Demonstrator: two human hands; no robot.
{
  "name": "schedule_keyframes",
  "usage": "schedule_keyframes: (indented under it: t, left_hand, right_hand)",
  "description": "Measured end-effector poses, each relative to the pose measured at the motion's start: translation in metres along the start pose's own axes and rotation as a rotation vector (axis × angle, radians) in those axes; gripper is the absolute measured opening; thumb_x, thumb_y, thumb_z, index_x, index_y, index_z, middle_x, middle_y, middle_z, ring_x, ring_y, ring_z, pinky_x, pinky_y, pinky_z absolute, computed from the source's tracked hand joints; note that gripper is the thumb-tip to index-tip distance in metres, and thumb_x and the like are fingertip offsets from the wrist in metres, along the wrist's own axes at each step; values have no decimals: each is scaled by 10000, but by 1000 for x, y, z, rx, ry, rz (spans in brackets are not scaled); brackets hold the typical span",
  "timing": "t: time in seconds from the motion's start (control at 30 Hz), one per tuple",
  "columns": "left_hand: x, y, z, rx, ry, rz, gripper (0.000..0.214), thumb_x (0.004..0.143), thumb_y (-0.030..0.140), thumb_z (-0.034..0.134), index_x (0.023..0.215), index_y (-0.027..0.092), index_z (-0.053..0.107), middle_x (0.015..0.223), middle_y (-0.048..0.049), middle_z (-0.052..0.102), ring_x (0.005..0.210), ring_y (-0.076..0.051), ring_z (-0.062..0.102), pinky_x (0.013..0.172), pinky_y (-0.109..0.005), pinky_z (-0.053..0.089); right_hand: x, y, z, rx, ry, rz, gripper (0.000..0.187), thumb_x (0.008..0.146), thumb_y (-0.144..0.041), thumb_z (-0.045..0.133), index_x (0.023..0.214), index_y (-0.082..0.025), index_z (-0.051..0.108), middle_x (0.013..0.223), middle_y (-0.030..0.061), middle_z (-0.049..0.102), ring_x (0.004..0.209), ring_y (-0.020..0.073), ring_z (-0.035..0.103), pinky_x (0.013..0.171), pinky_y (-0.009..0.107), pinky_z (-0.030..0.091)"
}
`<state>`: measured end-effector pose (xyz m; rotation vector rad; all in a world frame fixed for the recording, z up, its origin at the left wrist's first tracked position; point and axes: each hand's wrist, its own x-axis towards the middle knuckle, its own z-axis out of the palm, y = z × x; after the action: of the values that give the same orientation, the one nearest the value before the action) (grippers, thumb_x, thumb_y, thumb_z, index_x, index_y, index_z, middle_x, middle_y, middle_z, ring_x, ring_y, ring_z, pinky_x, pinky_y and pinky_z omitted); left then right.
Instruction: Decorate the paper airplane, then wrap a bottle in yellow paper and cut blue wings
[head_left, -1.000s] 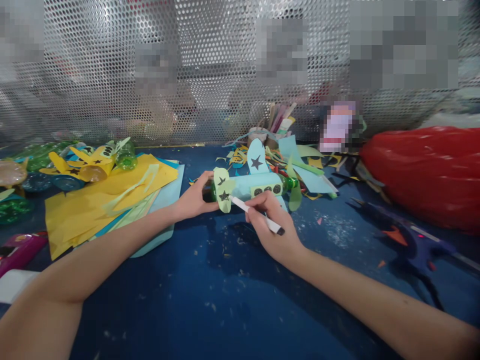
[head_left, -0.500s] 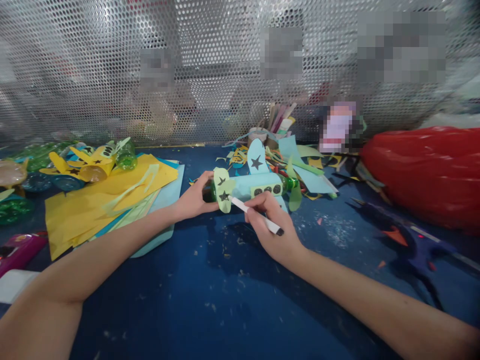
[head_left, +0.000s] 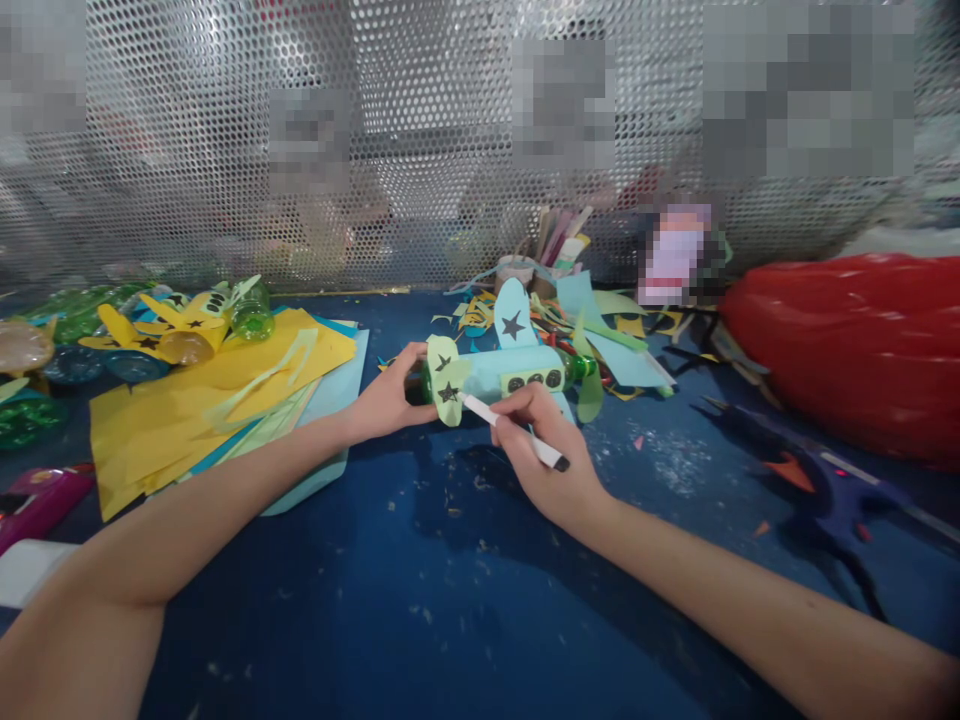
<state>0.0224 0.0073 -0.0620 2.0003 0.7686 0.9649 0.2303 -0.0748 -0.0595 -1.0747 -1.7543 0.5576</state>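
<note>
A toy plane (head_left: 517, 368) made from a green bottle wrapped in light blue paper, with black stars and round windows, lies on the blue table (head_left: 420, 590). My left hand (head_left: 386, 398) is closed around its tail end, beside the pale green tail fin (head_left: 448, 380). My right hand (head_left: 544, 450) pinches a white marker (head_left: 514, 430) whose tip touches the tail fin by a black star.
Yellow and blue paper sheets (head_left: 217, 395) lie at left, with a yellow bottle plane (head_left: 187, 320) and green bottles behind them. Paper scraps and a cup of strips (head_left: 517, 270) sit at the back. A red plastic bag (head_left: 855, 345) and a blue glue gun (head_left: 832, 490) are at right. Perforated metal screen behind.
</note>
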Motion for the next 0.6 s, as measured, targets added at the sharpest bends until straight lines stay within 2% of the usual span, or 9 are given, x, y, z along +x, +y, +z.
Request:
schedule_keyframes:
  t: [0.6]
  left_hand:
    - [0, -2, 0, 18, 4, 2, 608, 700, 250, 752, 1194, 231, 398, 1262, -114, 518, 1216, -284, 511, 1019, -484, 432]
  right_hand:
    - [0, -2, -1, 41, 0, -38, 61, 891, -192, 467, 848, -234, 464, 605, -52, 526, 457, 90, 440, 445, 234, 344]
